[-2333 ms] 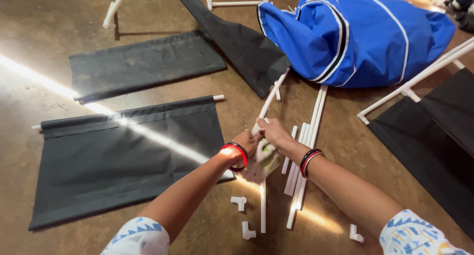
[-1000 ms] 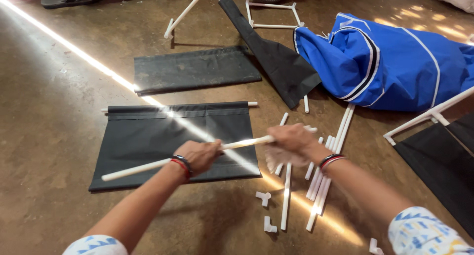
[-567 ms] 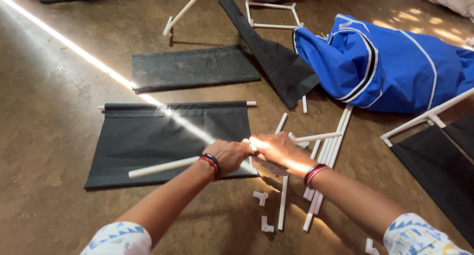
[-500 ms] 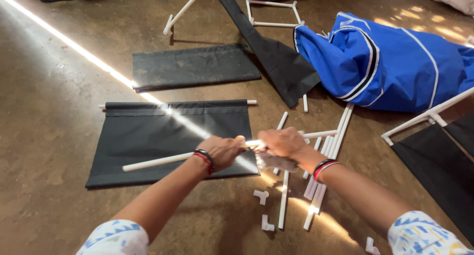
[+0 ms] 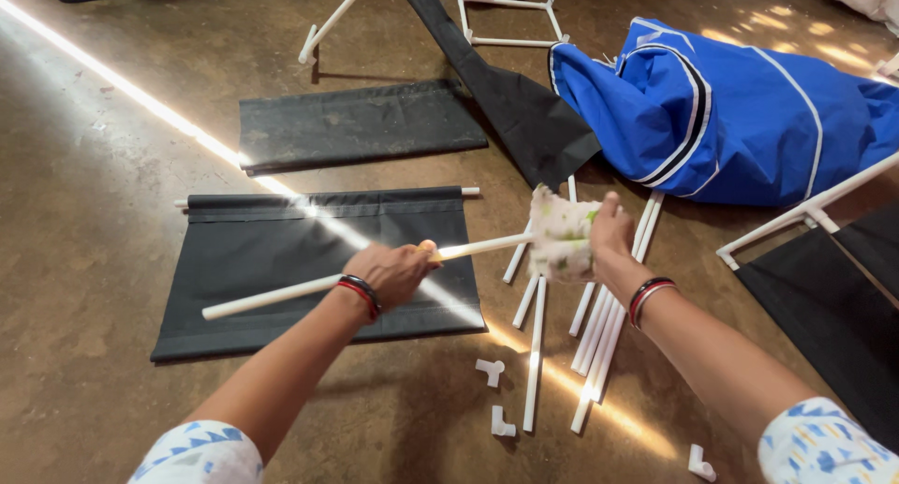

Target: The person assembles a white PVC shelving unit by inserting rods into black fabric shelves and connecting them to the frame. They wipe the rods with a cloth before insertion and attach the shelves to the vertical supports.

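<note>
White pipe [image 5: 281, 295] in left hand [image 5: 393, 271]; right hand [image 5: 607, 245] grips patterned cloth [image 5: 560, 243].

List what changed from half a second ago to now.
The right hand slid its cloth along the white pipe to the far tip, away from the left hand. The left hand keeps its grip mid-pipe. The black fabric panel and loose pipes stayed put.
</note>
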